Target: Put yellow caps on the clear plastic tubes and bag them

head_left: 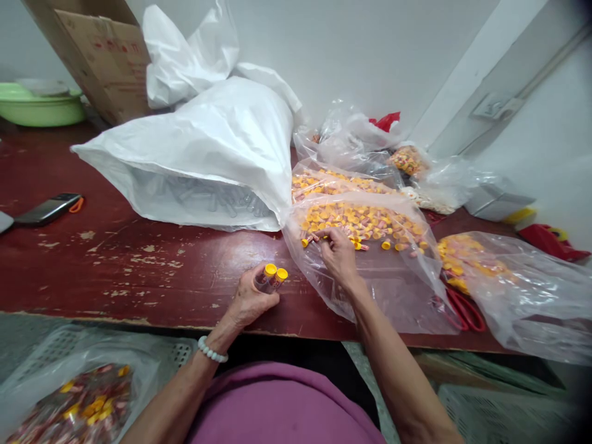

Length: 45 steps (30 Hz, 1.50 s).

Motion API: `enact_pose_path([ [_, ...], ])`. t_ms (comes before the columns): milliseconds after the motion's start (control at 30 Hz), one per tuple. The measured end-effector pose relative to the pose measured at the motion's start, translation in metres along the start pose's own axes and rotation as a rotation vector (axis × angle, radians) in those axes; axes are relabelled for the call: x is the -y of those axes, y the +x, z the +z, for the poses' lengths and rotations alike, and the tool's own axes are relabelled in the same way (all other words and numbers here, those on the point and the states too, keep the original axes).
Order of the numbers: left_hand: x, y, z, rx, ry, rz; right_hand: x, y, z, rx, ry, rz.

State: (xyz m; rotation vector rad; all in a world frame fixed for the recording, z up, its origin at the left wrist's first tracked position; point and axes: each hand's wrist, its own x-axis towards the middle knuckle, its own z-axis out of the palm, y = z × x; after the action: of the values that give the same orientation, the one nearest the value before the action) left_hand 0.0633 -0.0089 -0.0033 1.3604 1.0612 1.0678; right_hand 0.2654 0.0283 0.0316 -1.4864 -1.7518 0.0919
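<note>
My left hand (pixel 250 297) is wrapped round clear tubes with yellow caps (pixel 276 273), held upright above the table's front edge. Two yellow caps show side by side. My right hand (pixel 338 254) is closed at the near side of a clear plastic bag (pixel 393 302), its fingertips pinching a small yellow-capped piece with a reddish stem (pixel 309 240). Many loose yellow caps (pixel 361 221) lie heaped on the bag just beyond that hand. Left of them, a large white sack (pixel 208 135) lies with its mouth towards me, and clear empty tubes (pixel 208 197) show inside.
A phone (pixel 49 209) lies on the red table (pixel 115 271) at the left, near a green basin (pixel 41 108) and a cardboard box (pixel 108 61). Another bag of caps (pixel 476 259) lies right. Below the front edge, a lined basket holds filled tubes (pixel 87 401).
</note>
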Motion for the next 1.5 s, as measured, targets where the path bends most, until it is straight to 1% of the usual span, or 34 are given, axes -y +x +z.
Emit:
enact_pose_path([
  [33, 0.000, 0.001, 0.000, -0.002, -0.004, 0.001, -0.011, 0.007, 0.007, 0.067, -0.077, -0.004],
  [100, -0.001, 0.001, 0.000, 0.002, 0.002, 0.002, -0.026, 0.016, 0.022, 0.192, -0.158, -0.040],
  [133, -0.001, 0.002, 0.000, 0.003, 0.004, 0.003, -0.030, 0.018, 0.029, 0.222, -0.168, -0.051],
  [233, -0.005, 0.002, 0.002, 0.002, 0.001, 0.005, -0.036, 0.018, 0.041, 0.253, -0.192, -0.046],
  [300, -0.008, 0.003, 0.003, -0.013, -0.009, 0.003, -0.036, 0.016, 0.039, 0.249, -0.195, -0.017],
  [333, -0.010, 0.003, 0.003, -0.015, -0.009, -0.002, -0.035, 0.015, 0.035, 0.218, -0.174, 0.007],
  [367, -0.011, 0.004, 0.004, -0.016, -0.009, -0.006, -0.032, 0.013, 0.029, 0.165, -0.128, 0.039],
  [433, -0.011, 0.005, 0.005, -0.008, -0.013, -0.016, -0.021, 0.007, 0.016, 0.032, 0.049, 0.113],
  [500, -0.010, 0.006, 0.007, 0.003, -0.022, -0.031, -0.001, -0.003, 0.002, -0.051, 0.274, 0.157],
  [533, -0.010, 0.007, 0.009, 0.008, -0.025, -0.038, 0.011, -0.009, -0.005, -0.053, 0.366, 0.159],
  [600, -0.009, 0.007, 0.011, 0.020, -0.010, -0.037, 0.037, -0.023, -0.014, 0.000, 0.460, 0.113],
  [667, -0.009, 0.006, 0.013, 0.036, 0.022, -0.007, 0.059, -0.035, -0.018, 0.066, 0.452, 0.037],
  [733, -0.010, 0.006, 0.013, 0.057, 0.037, 0.022, 0.071, -0.044, -0.017, 0.105, 0.417, -0.031],
  [800, -0.011, 0.005, 0.012, 0.079, 0.015, 0.034, 0.074, -0.049, -0.015, 0.134, 0.398, -0.082],
  [867, -0.012, 0.004, 0.012, 0.085, -0.007, 0.041, 0.072, -0.051, -0.015, 0.156, 0.399, -0.117],
  [967, -0.012, 0.004, 0.011, 0.060, 0.005, 0.040, 0.068, -0.051, -0.016, 0.119, 0.376, -0.123],
  [1033, -0.012, 0.005, 0.012, 0.057, -0.012, 0.022, 0.067, -0.053, -0.017, 0.103, 0.304, -0.148],
  [1167, -0.013, 0.005, 0.010, 0.052, -0.088, -0.008, 0.073, -0.063, -0.016, 0.214, 0.152, -0.251],
  [1233, -0.014, 0.005, 0.010, 0.046, -0.067, -0.020, 0.074, -0.064, -0.017, 0.244, 0.153, -0.267],
  [1267, -0.013, 0.006, 0.010, 0.042, -0.052, -0.024, 0.071, -0.062, -0.018, 0.229, 0.171, -0.261],
  [1300, -0.013, 0.006, 0.010, 0.031, -0.046, -0.032, 0.065, -0.058, -0.020, 0.184, 0.194, -0.242],
  [1367, -0.011, 0.008, 0.010, 0.000, -0.057, -0.054, 0.041, -0.044, -0.025, 0.030, 0.204, -0.145],
  [1433, -0.007, 0.009, 0.009, -0.030, -0.076, -0.073, 0.003, -0.028, -0.032, -0.140, 0.093, 0.018],
  [1500, -0.004, 0.009, 0.008, -0.039, -0.078, -0.082, -0.042, -0.015, -0.037, -0.175, -0.171, 0.168],
])
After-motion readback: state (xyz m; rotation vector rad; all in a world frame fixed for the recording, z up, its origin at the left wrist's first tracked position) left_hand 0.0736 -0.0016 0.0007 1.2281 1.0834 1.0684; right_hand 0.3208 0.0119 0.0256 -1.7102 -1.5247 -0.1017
